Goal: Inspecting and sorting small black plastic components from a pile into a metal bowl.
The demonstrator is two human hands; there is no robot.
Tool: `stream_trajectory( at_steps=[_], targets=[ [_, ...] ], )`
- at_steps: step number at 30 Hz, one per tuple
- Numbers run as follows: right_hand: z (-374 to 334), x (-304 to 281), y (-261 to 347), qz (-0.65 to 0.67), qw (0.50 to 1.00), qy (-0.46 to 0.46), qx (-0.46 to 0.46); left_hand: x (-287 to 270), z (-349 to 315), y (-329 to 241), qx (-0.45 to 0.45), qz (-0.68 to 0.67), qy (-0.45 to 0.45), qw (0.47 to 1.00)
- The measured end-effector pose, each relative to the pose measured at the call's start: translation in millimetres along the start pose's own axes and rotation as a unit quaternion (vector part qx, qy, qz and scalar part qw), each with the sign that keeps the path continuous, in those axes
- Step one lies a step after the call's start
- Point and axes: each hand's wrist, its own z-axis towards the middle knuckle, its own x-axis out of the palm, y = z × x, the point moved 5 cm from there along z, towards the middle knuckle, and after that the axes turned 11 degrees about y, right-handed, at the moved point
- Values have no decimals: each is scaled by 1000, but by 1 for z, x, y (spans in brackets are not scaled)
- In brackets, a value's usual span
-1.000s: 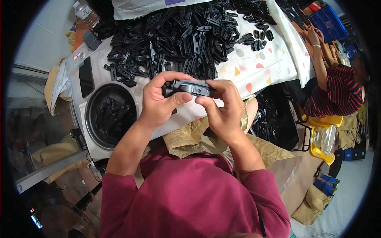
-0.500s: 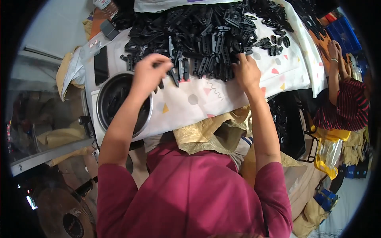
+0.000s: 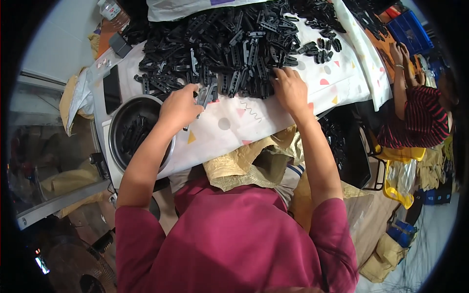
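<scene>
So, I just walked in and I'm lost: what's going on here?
The person in the maroon top is handling a heap of black parts. The left hand is at a few loose ones along the near edge, whether gripping is unclear; the right hand is against the heap's right side. A bowl of more black parts stands at the left. Another person in stripes is at the right.

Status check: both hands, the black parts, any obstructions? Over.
Left hand and right hand at near edge of heaped black plastic parts; grips unclear. Left forearm overlaps metal bowl in view.
</scene>
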Motion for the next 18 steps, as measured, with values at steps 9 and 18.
stream_trajectory(
  at_steps=[9,18],
  targets=[
    [-6,-4,-21,104,986,34,129,-19,7,5,-58,-47,-80,994],
    [-5,-88,-12,644,733,-80,203,-22,17,-71,154,-485,-22,861]
  ],
)
